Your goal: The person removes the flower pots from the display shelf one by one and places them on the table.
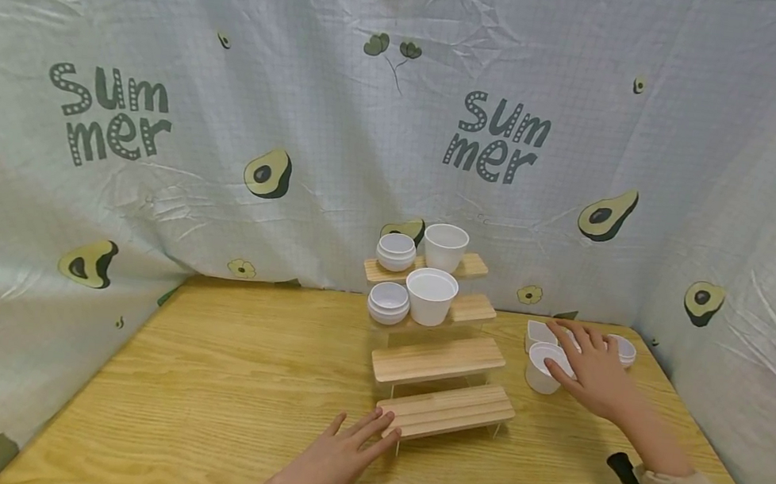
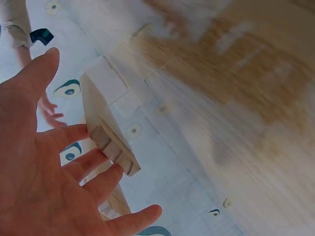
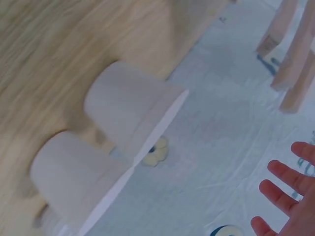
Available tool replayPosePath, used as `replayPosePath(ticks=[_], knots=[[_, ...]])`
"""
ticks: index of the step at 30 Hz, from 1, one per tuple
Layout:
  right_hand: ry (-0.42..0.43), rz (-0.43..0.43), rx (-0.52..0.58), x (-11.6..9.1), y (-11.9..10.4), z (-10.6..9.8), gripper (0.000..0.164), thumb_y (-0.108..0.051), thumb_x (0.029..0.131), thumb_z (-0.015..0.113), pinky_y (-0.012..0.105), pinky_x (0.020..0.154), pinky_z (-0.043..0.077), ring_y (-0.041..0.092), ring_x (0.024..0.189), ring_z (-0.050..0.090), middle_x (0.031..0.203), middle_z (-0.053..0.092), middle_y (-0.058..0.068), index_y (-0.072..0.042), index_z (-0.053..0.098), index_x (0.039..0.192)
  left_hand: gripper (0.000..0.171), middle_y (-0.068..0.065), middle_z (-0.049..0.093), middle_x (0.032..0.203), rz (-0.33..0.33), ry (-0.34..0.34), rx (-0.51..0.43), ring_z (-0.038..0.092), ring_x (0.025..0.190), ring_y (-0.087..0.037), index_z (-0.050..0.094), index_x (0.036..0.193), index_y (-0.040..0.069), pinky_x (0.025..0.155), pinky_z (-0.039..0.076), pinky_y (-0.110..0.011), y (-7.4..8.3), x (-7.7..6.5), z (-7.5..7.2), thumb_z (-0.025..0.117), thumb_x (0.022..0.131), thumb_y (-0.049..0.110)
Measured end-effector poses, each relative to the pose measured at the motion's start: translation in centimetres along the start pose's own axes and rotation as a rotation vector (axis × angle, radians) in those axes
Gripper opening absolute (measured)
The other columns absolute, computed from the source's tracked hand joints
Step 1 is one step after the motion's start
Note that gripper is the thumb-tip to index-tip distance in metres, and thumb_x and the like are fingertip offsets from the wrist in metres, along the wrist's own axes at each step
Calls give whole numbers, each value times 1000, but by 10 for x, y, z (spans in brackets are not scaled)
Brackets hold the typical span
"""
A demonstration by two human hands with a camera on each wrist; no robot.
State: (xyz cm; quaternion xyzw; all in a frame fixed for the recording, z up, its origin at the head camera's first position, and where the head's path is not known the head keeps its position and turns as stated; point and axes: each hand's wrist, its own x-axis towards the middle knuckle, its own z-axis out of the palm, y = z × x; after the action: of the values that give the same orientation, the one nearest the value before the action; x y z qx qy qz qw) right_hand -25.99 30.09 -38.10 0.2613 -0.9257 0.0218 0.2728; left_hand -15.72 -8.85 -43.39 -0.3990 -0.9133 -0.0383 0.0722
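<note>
My left hand [image 1: 337,464], fingers spread, rests its fingertips at the left end of the lowest wooden step [image 1: 455,413] of a four-tier stand. In the left wrist view those fingers [image 2: 98,189] touch the end of a wooden board [image 2: 118,157]. Over at the right, my right hand [image 1: 591,377] hovers with fingers apart above a group of white pots. A tapered white pot [image 1: 543,375] is nearest to it, beside a squarish one [image 1: 537,332]. Two tapered pots [image 3: 130,105] stand upright on the table in the right wrist view, clear of the fingers [image 3: 288,177].
The top step carries a rounded white pot [image 1: 396,254] and a tapered one [image 1: 444,250]. Another rounded pot [image 1: 388,306] and tapered pot [image 1: 430,301] stand one step lower. A round pot [image 1: 623,350] is at the table's far right. Printed curtain [image 1: 343,133] encloses the wooden table [image 1: 221,383].
</note>
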Motion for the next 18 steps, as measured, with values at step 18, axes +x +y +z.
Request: replayPosePath(ticks=[18], knots=[[173, -174, 81, 51, -55, -3, 57, -48, 90, 39, 52, 83, 29, 32, 106, 42, 126, 46, 14, -7, 43, 129, 70, -6, 28, 146, 12, -18, -26, 31, 133, -23, 25, 142, 20, 89, 39, -56, -2, 1, 1, 45, 85, 56]])
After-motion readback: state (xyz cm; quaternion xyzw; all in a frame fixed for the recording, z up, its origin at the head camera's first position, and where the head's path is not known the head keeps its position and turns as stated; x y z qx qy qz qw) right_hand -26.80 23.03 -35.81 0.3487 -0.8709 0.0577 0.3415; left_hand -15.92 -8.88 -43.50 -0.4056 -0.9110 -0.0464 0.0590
